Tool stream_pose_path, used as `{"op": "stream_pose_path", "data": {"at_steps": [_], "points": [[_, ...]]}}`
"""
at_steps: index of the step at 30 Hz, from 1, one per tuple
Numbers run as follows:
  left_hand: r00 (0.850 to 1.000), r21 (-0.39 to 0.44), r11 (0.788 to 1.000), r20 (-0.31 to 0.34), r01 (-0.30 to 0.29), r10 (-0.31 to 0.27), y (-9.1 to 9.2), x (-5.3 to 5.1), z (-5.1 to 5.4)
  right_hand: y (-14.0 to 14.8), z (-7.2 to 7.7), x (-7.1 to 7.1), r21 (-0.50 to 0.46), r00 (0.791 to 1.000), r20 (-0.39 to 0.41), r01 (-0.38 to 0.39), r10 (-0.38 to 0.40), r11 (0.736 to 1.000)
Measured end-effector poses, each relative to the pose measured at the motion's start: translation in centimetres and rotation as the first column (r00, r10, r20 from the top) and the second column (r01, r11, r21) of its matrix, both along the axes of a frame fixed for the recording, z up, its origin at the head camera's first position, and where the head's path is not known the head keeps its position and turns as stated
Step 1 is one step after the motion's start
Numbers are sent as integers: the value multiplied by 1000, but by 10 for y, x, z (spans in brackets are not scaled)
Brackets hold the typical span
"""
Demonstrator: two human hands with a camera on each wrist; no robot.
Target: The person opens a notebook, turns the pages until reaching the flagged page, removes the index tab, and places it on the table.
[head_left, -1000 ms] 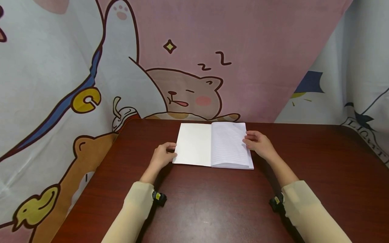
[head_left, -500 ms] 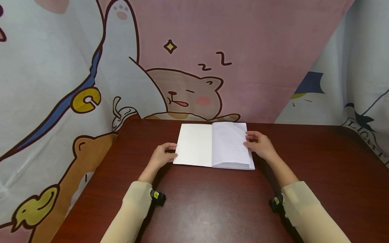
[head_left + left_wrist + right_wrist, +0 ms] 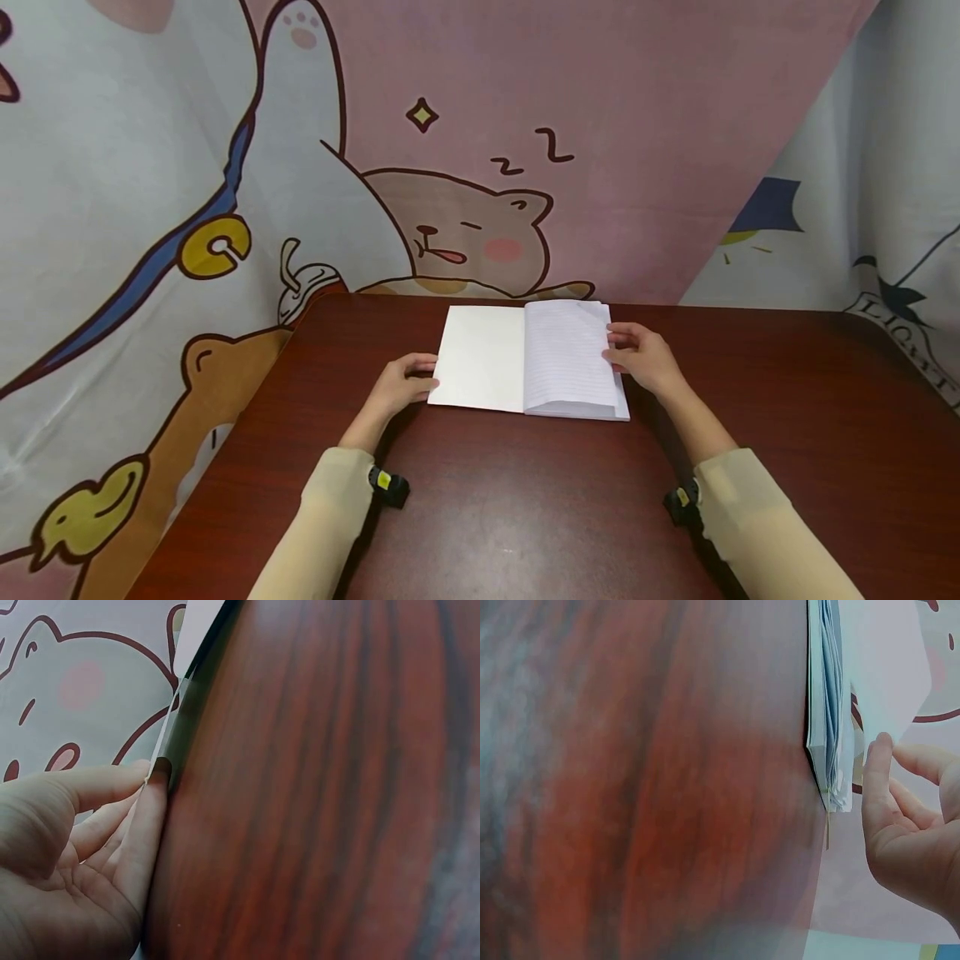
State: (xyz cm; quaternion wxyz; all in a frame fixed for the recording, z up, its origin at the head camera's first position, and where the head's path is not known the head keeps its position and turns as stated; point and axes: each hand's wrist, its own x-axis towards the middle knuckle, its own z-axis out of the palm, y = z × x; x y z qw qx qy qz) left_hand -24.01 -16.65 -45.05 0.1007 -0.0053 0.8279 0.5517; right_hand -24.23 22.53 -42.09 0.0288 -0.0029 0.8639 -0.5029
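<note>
An open notebook (image 3: 486,358) lies near the table's far edge, with a blank white left side and a lined page (image 3: 568,354) on the right. My left hand (image 3: 392,387) pinches the outer left edge of the notebook between thumb and fingers, as the left wrist view confirms. At the opposite side, my right hand (image 3: 647,360) pinches the edge of the lined page. In the right wrist view this sheet stands raised above the page stack (image 3: 829,712), its edge between thumb and fingertip. The near edge of the page bows upward slightly.
The notebook lies on a dark reddish-brown wooden table (image 3: 495,500). Behind it hangs a cloth (image 3: 637,167) printed with cartoon animals, close to the table's far edge. Small dark cameras (image 3: 388,487) are worn at both wrists.
Both hands keep their grip on the notebook. The page in the right hand bows up a little more at its near edge. Otherwise the scene barely shifts.
</note>
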Motion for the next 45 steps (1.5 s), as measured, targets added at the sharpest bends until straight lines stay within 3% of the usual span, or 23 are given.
{"op": "stream_pose_path", "data": {"at_steps": [25,37,45], "points": [[1000,51,998,-14,24,-24,-3,4,-1,-4,5,3,6,998,-54,27,-27,1000],[1000,76,997,5,23,-24,-5,3,1,-7,10,4,-19,996,-86,39,-41,999],[998,81,995,0,59,-59,-7,3,0,-7,14,5,-63,994,-109,24,-31,998]]}}
